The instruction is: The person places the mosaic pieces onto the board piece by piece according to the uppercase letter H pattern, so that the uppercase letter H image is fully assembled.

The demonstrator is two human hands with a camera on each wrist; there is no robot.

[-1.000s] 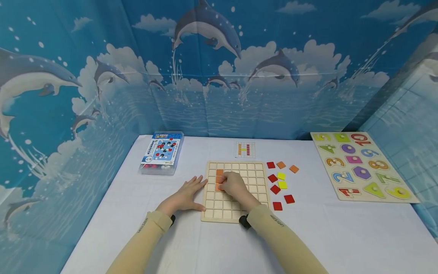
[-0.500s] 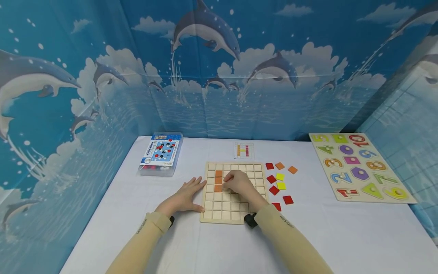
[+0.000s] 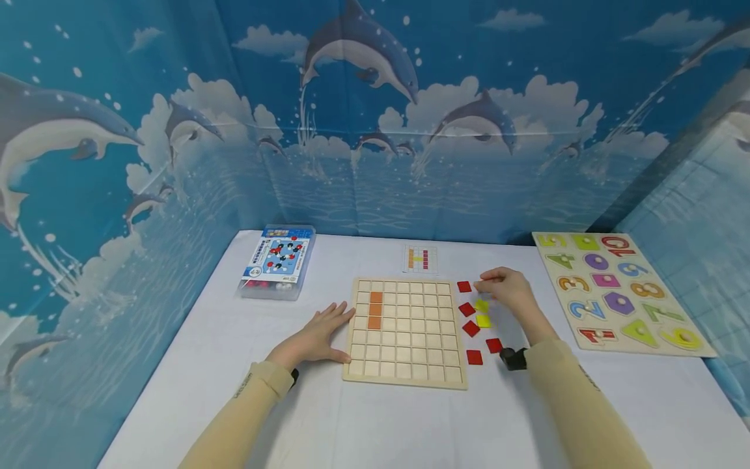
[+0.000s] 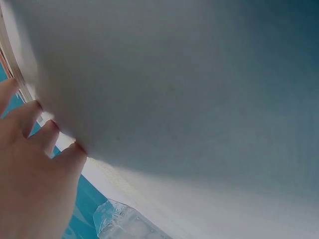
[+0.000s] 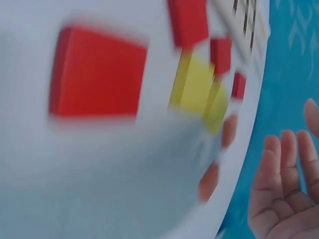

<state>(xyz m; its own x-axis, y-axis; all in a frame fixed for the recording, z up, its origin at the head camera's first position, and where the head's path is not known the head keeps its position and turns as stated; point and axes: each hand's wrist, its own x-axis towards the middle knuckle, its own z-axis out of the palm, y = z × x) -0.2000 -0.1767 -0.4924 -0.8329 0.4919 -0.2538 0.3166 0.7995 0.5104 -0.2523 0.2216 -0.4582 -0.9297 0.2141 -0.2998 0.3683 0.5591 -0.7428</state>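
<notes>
On the bench [image 3: 351,430], grid board [image 3: 404,372]: it lies flat near the middle, before the person, with the left hand at its left edge.
Placed orange tiles [image 3: 375,310]: three, one behind another, in the second column from the left, from the second to the fourth row counted from the far edge.
Left hand [image 3: 313,335]: palm down, its fingers straight and spread apart; fingertips and thumb touch the left edge of the board.
Left sleeve [image 3: 237,413]: comes from the lower left and slants forward to the right.
Right hand [image 3: 510,290]: to the right of the board, back upward, fingertips pointing left, near the farthest red tile. The right wrist view shows its fingers extended and somewhat apart, with nothing seen between them.
Right sleeve [image 3: 580,410]: comes from the lower right, reaching forward and leftward.
Loose orange tiles [image 5: 208,181]: two, seen by the right wrist camera, blurred, near the right hand; the head view has them covered.
Yellow tiles [image 3: 483,320]: two, just beside the right hand.
Red tiles [image 3: 471,328]: five, scattered along the right side of the board.
Pattern card [image 3: 420,258]: just behind the board.
Plastic box [image 3: 277,262]: far left.
Number puzzle [image 3: 609,320]: far right.
</notes>
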